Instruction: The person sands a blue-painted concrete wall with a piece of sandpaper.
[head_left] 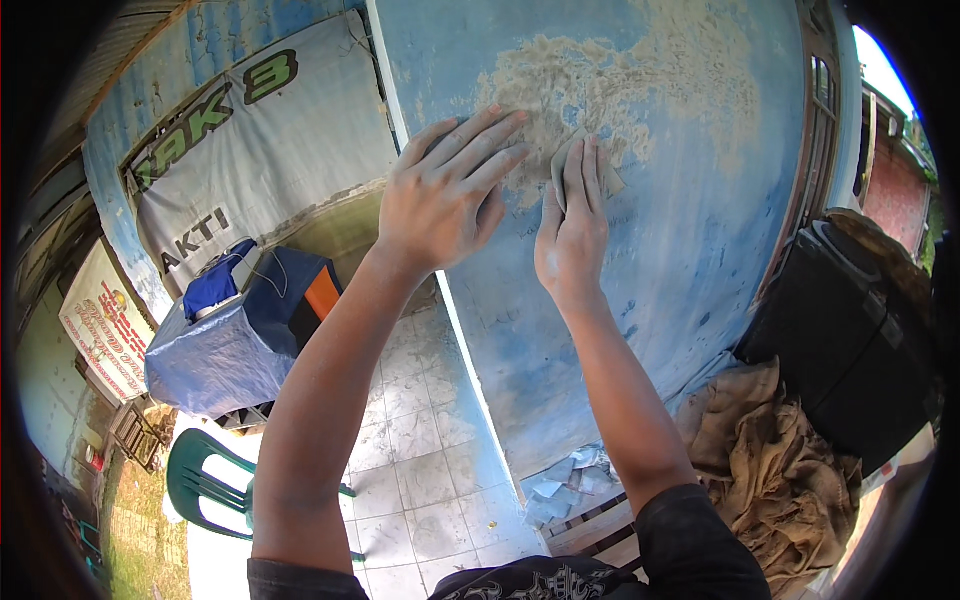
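Left hand [450, 195] splayed on the wall [540, 370], right hand [575, 235] pinching a grey sheet [561, 168]; hard pressing could flake more paint [690, 250]!

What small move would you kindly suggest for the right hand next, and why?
I'd probably slide the right hand slightly upward: it pinches a folded grey sheet near the lower part of the worn patch, and blue flecks show higher up.

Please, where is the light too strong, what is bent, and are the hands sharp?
Head view: ground beside the green chair and sky at upper right are blown white; head view: the wooden frame at right curves near the dark rim; head view: left hand and right hand look fairly sharp.
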